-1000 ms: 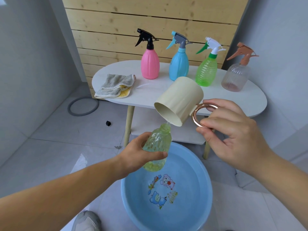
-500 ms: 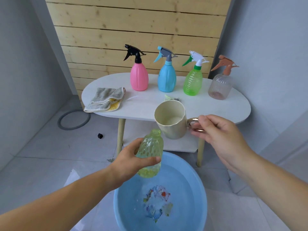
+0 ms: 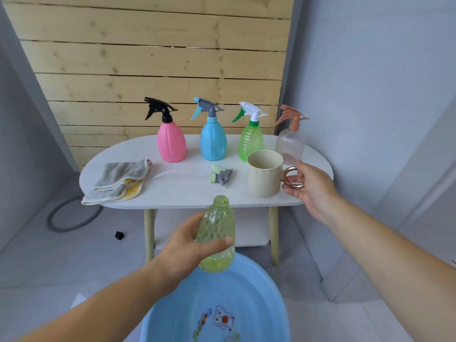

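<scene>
My left hand [image 3: 187, 250] grips an open yellow-green bottle [image 3: 217, 233] upright above the blue basin [image 3: 269, 304]; a little liquid shows at the bottle's bottom. My right hand [image 3: 308, 186] pinches the copper ring handle of a cream mug [image 3: 265, 174], which stands upright at the white table's [image 3: 187, 193] front right edge. A loose spray trigger head [image 3: 222, 175] lies on the table between the bottle and the mug.
Along the table's back stand pink [image 3: 171, 141], blue [image 3: 213, 141], green [image 3: 250, 141] and clear [image 3: 290, 144] spray bottles. A folded grey-and-yellow cloth [image 3: 118, 181] lies at the left. A grey ring [image 3: 69, 215] and a small black cube [image 3: 119, 235] sit on the floor.
The mug went from tipped over the bottle's mouth to upright, then moved right and onto the table edge. My left hand kept the bottle over the basin.
</scene>
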`<action>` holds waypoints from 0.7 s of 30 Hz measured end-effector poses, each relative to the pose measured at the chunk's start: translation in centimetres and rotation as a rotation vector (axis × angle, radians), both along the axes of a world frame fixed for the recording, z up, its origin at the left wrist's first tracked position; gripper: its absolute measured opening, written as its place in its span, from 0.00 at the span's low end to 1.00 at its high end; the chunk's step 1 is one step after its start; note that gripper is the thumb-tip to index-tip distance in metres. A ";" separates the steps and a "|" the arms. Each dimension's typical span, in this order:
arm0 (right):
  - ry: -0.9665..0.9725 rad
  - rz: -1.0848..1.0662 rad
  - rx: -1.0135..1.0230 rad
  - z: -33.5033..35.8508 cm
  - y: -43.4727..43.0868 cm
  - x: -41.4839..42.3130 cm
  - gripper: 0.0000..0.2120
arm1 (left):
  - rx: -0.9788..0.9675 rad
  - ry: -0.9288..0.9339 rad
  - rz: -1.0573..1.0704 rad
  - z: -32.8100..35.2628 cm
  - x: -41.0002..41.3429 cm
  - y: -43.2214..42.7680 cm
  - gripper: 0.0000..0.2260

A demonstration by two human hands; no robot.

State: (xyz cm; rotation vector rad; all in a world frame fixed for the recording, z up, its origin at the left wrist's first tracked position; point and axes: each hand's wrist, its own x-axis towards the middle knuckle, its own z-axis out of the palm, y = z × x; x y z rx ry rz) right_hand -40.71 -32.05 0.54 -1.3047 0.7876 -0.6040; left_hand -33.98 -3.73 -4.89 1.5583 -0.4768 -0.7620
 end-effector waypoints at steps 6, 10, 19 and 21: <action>0.119 -0.023 -0.076 -1.1 -4.0 1.1 0.15 | -0.015 0.016 -0.040 0.0 0.3 -3.0 0.26; 0.102 -0.013 -0.047 -1.1 -5.4 1.4 0.21 | -0.012 0.020 -0.050 -0.2 0.8 -4.5 0.24; 0.107 -0.117 -0.095 -3.4 -8.2 2.5 0.08 | 0.005 0.040 -0.070 -1.0 1.3 -6.2 0.25; 0.110 -0.134 -0.122 -3.5 -8.2 2.8 0.07 | 0.006 0.044 -0.067 -1.0 1.2 -6.3 0.24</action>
